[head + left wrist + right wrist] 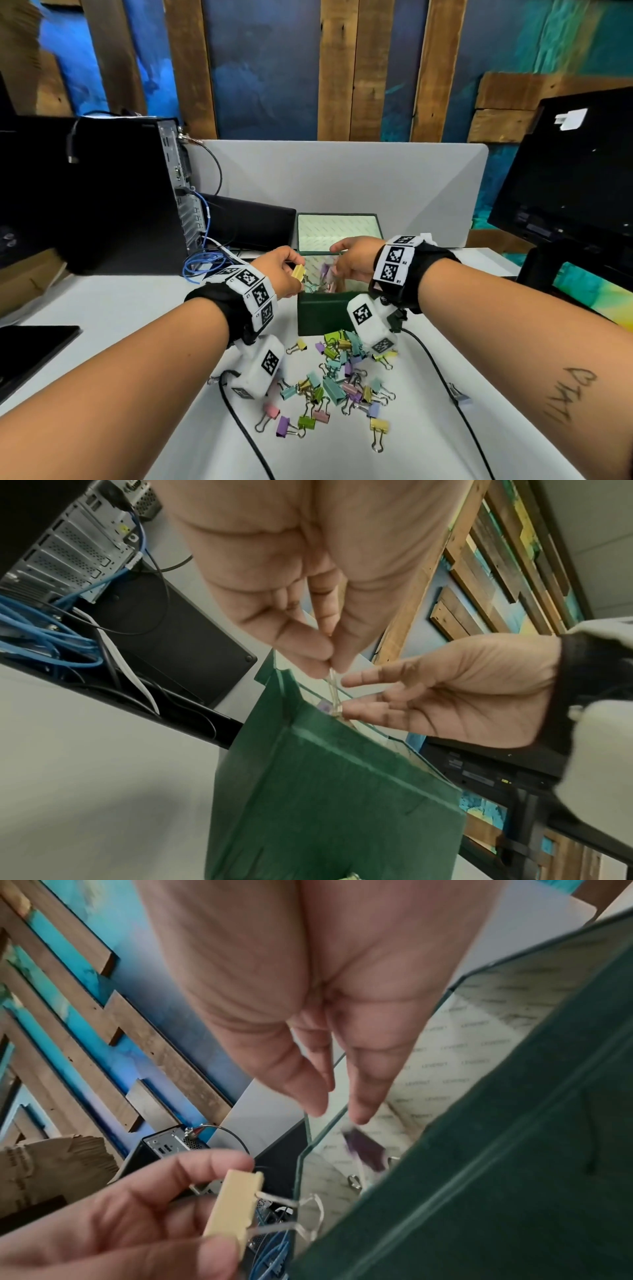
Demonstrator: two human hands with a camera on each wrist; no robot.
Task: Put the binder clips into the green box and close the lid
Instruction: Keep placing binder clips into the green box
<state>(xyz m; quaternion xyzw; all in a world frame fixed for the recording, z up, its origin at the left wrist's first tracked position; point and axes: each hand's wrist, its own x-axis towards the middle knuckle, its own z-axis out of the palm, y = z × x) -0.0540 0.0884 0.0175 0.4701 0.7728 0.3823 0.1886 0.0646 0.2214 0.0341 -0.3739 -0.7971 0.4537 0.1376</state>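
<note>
The green box (322, 315) stands mid-table with its lid (337, 215) tilted open behind it; its wall (325, 804) fills the left wrist view. My left hand (295, 271) hovers at the box's left rim and pinches a yellow binder clip (298, 272) (236, 1204) between thumb and fingers (308, 653). My right hand (337, 260) (337, 1115) hangs over the opening with its fingers straight and apart. A blurred purple clip (365, 1148) sits just below its fingertips, inside the box. Several pastel clips (339, 373) lie scattered in front of the box.
A black PC tower (120, 192) with blue cables (205, 263) stands at the left, a black monitor (565, 178) at the right, a grey partition (342, 171) behind. A dark flat device (250, 222) lies beside the lid. Black cables (442, 377) cross the table, near a stray grey clip (459, 395).
</note>
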